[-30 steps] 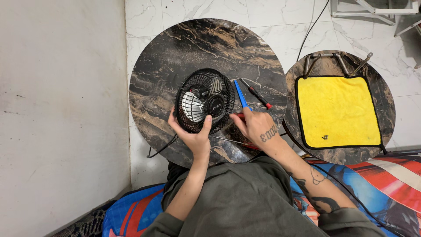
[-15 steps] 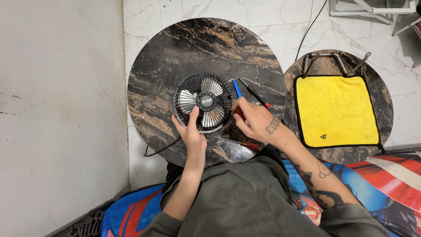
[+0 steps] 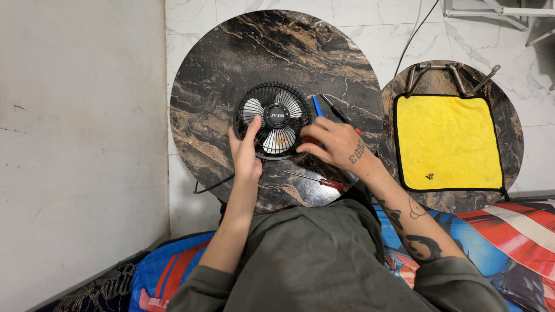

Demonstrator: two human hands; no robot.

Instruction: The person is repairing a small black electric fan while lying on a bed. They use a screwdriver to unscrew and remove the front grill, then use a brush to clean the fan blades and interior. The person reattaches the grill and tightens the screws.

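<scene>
**Small fan flat on a dark marble table**

A round black-and-gold marble table (image 3: 231, 69) stands on pale marble floor tiles (image 3: 370, 17), a grey wall (image 3: 81, 144) to the left. The black fan (image 3: 273, 120) lies face-up near its middle. The left hand (image 3: 245, 153) grips the fan's left rim; the right hand (image 3: 335, 141) pinches its right edge. A smaller table (image 3: 509, 115) on the right bears a yellow cloth (image 3: 448, 141).

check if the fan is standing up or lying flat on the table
Lying flat. The fan faces straight up at the camera, its round grille and blades in full view on the round table, with the left hand and right hand at its edges.
</scene>
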